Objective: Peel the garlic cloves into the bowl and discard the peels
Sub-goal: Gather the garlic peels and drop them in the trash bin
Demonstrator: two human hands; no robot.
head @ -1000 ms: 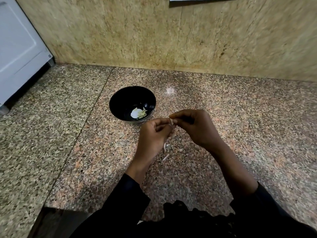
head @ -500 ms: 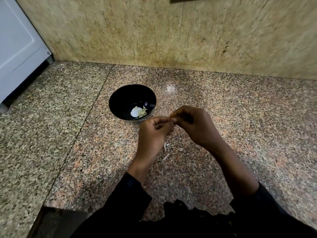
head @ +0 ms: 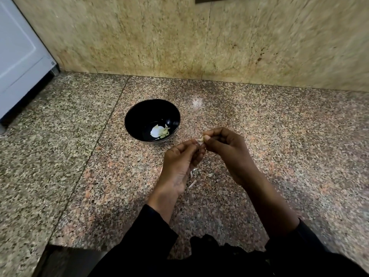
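In the head view, the 2 hands have lifted a little and drawn nearer the round black glossy bowl (head: 152, 121) than they were 1 second ago: the small pale garlic clove (head: 201, 139) now shows more clearly between the fingertips, just right of the bowl's near rim and apart from it. The left hand (head: 179, 164) pinches the clove's lower end or its skin, which of the 2 cannot be told, with fingers curled in; the right hand (head: 227, 148) pinches its upper end between thumb and forefinger. By my reading the skin is partly worked loose but not yet off, so this clove is not ready to drop in. Inside the bowl lie pale peeled garlic pieces (head: 159, 131). Thin whitish peel scraps (head: 199, 173) lie on the speckled pink-grey granite counter (head: 279, 156), nearer the person than the bowl and under the hands, not yet discarded. Behind the bowl the mottled beige stone wall (head: 199, 41) closes the counter; to the bowl's left stands a white panelled appliance (head: 18, 56); the counter's front edge lies well short of the bowl, by the black sleeves (head: 151, 230). Right of the bowl the granite gives open room.
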